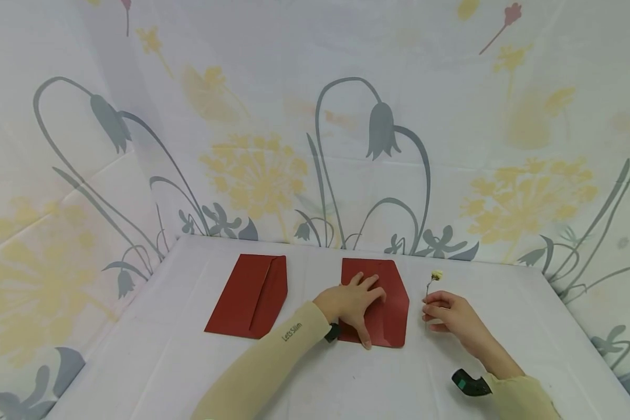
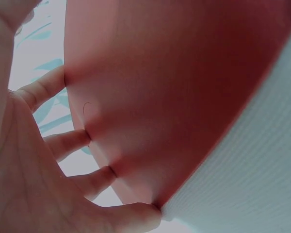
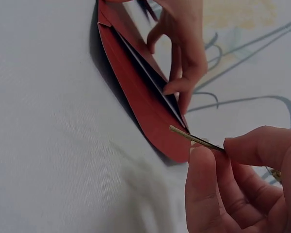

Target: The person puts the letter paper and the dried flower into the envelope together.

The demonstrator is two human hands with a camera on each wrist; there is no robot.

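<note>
Head view: left hand [image 1: 353, 304] presses flat, fingers spread, pinning the red envelope [image 1: 394, 318], while just right of it right hand [image 1: 448, 314] pinches a dried flower stem [image 1: 429, 287].

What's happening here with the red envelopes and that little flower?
A person's left hand rests flat on a red envelope, holding it down on the white table. Their right hand pinches the stem of a small dried flower just beside its opening. A second red envelope lies untouched to the left.
</note>
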